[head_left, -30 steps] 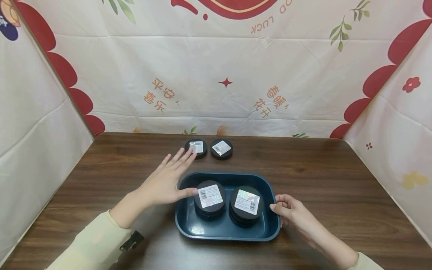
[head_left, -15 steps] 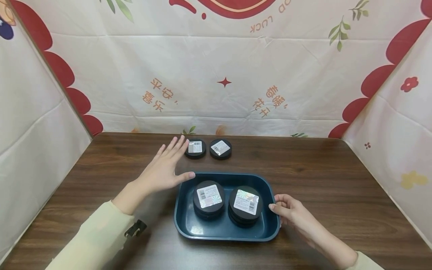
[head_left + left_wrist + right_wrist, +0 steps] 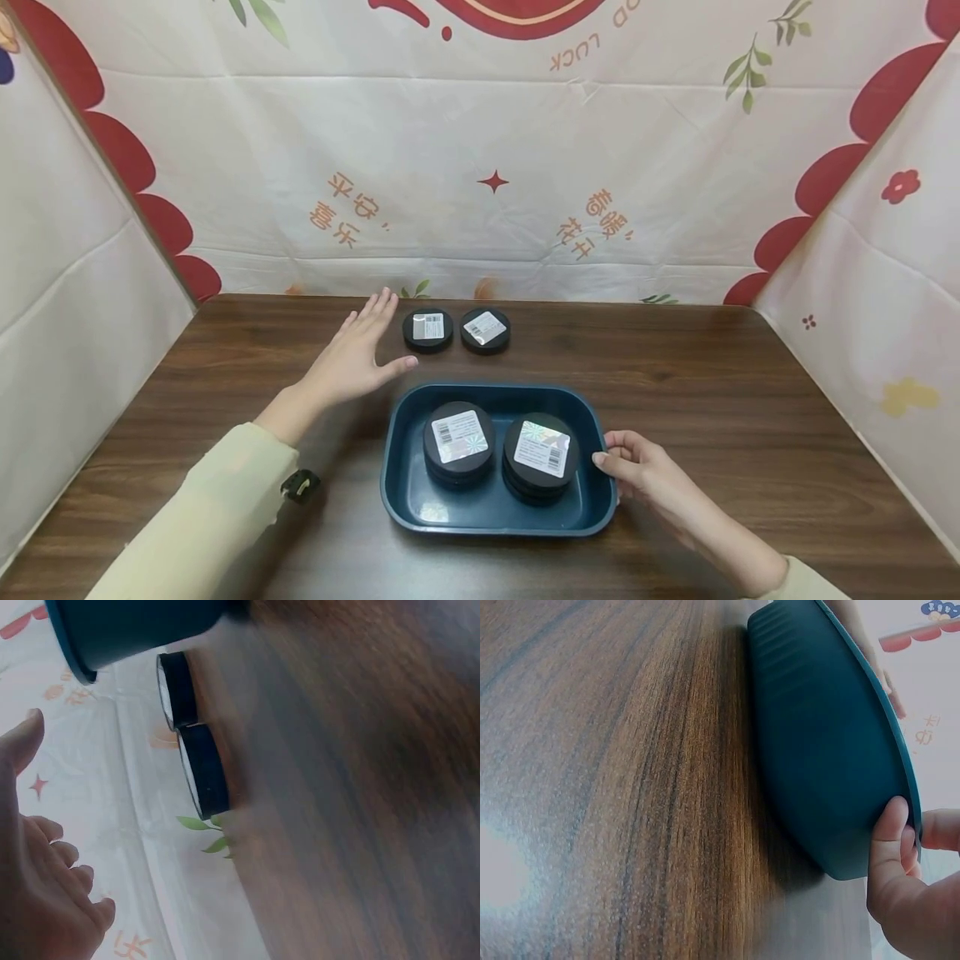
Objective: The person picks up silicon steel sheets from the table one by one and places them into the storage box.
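A dark blue tray (image 3: 405, 508) sits on the table, holding two stacks of round black discs with white labels, the left stack (image 3: 459, 446) and the right stack (image 3: 538, 458). My right hand (image 3: 637, 467) pinches the tray's right rim between thumb and fingers, also plain in the right wrist view on the tray wall (image 3: 825, 735). With fingers outstretched and thumb spread, my left hand (image 3: 352, 354) hovers left of two more labelled discs behind the tray, the left disc (image 3: 427, 330) and the right disc (image 3: 485, 331). It holds nothing.
The dark wooden table (image 3: 697, 383) ends at its back edge just behind the two loose discs. A white printed cloth (image 3: 420, 150) hangs behind it and along both sides.
My left hand has moved up and left, from over the tray's left side toward the back of the table beside the loose discs. My right hand keeps its grip on the rim.
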